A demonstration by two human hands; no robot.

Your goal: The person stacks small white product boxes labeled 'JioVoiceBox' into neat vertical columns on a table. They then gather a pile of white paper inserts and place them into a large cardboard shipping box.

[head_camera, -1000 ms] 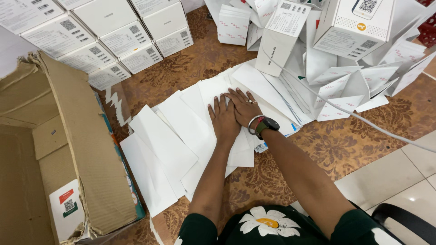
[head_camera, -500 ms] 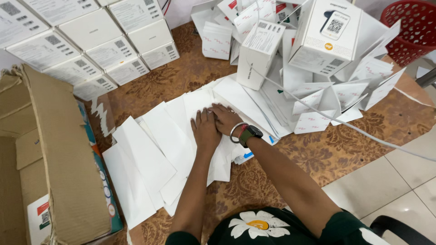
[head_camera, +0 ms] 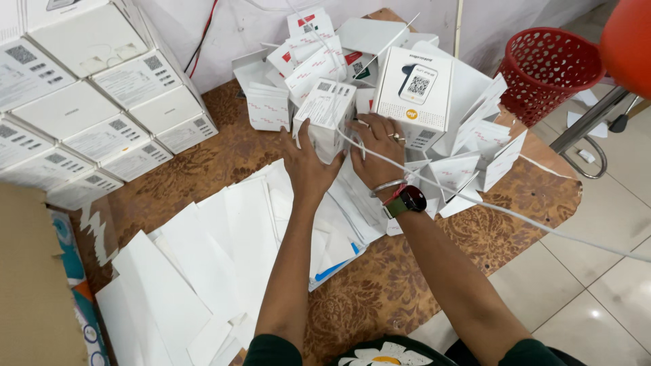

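White cardboard marks the small box [head_camera: 327, 115] that is gripped from both sides in the head view: the left hand [head_camera: 308, 163] is pressed flat against its near left face, and the right hand [head_camera: 375, 146] is wrapped on its right side, fingers spread. The box stands tilted at the front of a heap of white boxes [head_camera: 413, 95], touching its neighbours. A white cable [head_camera: 502, 211] is seen crossing over the right hand toward the tiled floor. Loose white sheets [head_camera: 203, 257] are spread over the brown patterned tabletop [head_camera: 380, 285] beneath the forearms. Stacked cartons [head_camera: 102, 108] bound the left; a red basket [head_camera: 546, 64] stands right, past the tabletop's edge.
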